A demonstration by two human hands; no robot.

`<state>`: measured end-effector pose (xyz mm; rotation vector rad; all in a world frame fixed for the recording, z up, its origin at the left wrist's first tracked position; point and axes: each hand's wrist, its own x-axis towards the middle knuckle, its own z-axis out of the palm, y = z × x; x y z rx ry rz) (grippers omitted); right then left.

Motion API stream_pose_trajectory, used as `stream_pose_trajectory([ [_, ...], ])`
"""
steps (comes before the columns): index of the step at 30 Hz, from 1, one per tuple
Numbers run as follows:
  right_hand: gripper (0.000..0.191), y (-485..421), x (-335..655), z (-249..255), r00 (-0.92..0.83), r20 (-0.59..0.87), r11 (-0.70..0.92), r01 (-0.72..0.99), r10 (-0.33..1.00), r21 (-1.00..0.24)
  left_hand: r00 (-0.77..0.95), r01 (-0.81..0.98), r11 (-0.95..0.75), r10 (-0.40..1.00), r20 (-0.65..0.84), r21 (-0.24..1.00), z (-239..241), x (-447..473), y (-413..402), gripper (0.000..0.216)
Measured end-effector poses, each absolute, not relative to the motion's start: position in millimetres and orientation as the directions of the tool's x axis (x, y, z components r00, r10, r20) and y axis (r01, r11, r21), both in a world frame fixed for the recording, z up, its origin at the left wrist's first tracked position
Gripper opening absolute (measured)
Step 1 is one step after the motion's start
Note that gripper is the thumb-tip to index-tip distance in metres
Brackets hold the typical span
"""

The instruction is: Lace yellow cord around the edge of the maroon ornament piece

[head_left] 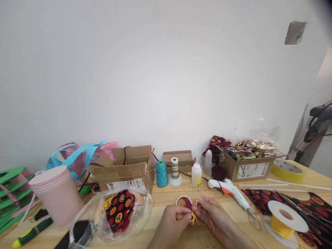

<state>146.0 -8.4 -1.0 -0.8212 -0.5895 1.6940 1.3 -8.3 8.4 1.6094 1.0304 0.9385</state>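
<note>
Both my hands meet low in the middle of the wooden table (pixel 166 199). My left hand (pixel 173 221) pinches a small dark red fabric ornament (pixel 183 202) with a gold pattern and yellow cord at its lower edge. My right hand (pixel 213 218) pinches the thin yellow cord (pixel 194 216) right beside the left fingertips. A loose strand trails down over the right hand. Fingers of both hands are closed.
A white and orange glue gun (pixel 232 192) lies right of my hands, a spool of yellow cord (pixel 284 221) on patterned cloth (pixel 311 207) farther right. Behind stand glue bottles (pixel 196 175), a teal thread cone (pixel 162 174), cardboard boxes (pixel 124 171), a pink cup (pixel 55 195) and a plastic bag of fabric (pixel 119 211).
</note>
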Motion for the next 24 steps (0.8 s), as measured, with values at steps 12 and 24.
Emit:
stream_pose_trajectory([
  [12,0.024,-6,140,-4,-0.078,-0.216,-0.223,-0.551,0.973,-0.805,0.34,0.188,-0.072,0.94,0.004,0.98,0,4,-5,0.025],
  [24,0.021,-13,142,12,-0.36,-0.159,-0.36,-0.605,0.919,-0.71,0.352,0.267,-0.175,0.933,0.073,0.948,10,4,-14,0.02],
])
